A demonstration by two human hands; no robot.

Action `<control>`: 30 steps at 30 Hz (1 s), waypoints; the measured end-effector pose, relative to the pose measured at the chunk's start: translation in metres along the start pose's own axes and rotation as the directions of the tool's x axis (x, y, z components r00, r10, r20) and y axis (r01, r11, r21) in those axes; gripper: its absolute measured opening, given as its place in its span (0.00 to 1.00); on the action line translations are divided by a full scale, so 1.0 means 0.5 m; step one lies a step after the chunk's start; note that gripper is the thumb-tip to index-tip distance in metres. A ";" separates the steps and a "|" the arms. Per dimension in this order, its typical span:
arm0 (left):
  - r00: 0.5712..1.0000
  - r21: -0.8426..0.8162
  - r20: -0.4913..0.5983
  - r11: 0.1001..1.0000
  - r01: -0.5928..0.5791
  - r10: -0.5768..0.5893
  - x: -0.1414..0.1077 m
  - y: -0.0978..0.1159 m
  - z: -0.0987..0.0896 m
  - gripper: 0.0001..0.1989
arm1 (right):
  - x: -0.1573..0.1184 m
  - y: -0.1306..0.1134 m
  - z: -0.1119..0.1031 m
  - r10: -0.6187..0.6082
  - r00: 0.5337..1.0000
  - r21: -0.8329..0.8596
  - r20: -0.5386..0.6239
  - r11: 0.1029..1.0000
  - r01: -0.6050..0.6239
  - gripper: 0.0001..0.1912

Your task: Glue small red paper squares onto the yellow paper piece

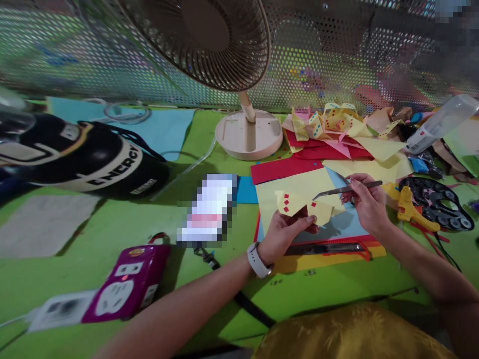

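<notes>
My left hand (288,233), with a white watch (258,260) at its wrist, pinches a folded piece of pale yellow paper (322,213). Small red squares (286,203) sit in a row on the paper's left part, and one more red square (313,204) lies on its right part. My right hand (364,202) is closed round bent-tip tweezers (337,191). Their tip points left, just above the single red square; whether it touches the paper I cannot tell. Beneath both hands lie yellow and light blue sheets (273,185).
A fan (249,134) stands at the back. Paper scraps (337,124) pile up behind my hands. To the right are a yellow glue gun (413,209) and a black palette (437,202). Leftward are a phone (209,209), a purple power strip (129,279) and a black bottle (93,159).
</notes>
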State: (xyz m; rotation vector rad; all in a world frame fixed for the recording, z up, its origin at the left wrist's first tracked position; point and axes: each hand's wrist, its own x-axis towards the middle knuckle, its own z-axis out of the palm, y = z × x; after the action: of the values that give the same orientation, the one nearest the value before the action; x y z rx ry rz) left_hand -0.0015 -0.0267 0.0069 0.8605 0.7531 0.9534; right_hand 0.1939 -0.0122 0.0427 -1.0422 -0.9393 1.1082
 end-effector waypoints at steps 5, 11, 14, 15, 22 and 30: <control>1.000 -0.020 0.016 1.000 -0.017 0.018 0.001 -0.003 -0.002 0.07 | -0.003 -0.002 0.002 0.036 0.998 -0.010 0.052 0.999 -0.035 0.08; 1.000 -0.039 0.010 0.999 -0.019 0.020 0.002 -0.003 -0.001 0.07 | 0.000 0.011 -0.005 0.026 0.998 -0.034 0.056 0.999 -0.024 0.07; 1.000 -0.045 0.020 0.999 -0.012 0.013 0.001 -0.001 -0.001 0.07 | 0.004 0.014 -0.007 0.023 0.999 -0.024 0.033 0.999 -0.022 0.07; 1.000 -0.045 0.024 0.999 -0.010 0.011 0.001 -0.001 -0.002 0.07 | 0.005 0.014 -0.007 0.023 0.999 -0.018 0.027 1.000 -0.022 0.07; 0.999 -0.023 0.045 1.000 -0.015 0.016 0.001 -0.006 -0.007 0.07 | 0.004 0.009 -0.005 0.014 1.000 -0.006 0.019 1.000 -0.014 0.07; 1.000 -0.011 0.024 1.000 0.000 0.000 0.002 -0.005 -0.006 0.07 | 0.000 0.015 -0.009 0.018 0.998 -0.038 0.054 0.999 -0.015 0.07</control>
State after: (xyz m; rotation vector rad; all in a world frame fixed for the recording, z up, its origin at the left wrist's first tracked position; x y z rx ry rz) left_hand -0.0026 -0.0258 0.0034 0.8612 0.7270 0.9446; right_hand 0.1964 -0.0119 0.0344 -1.0567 -0.9999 1.1411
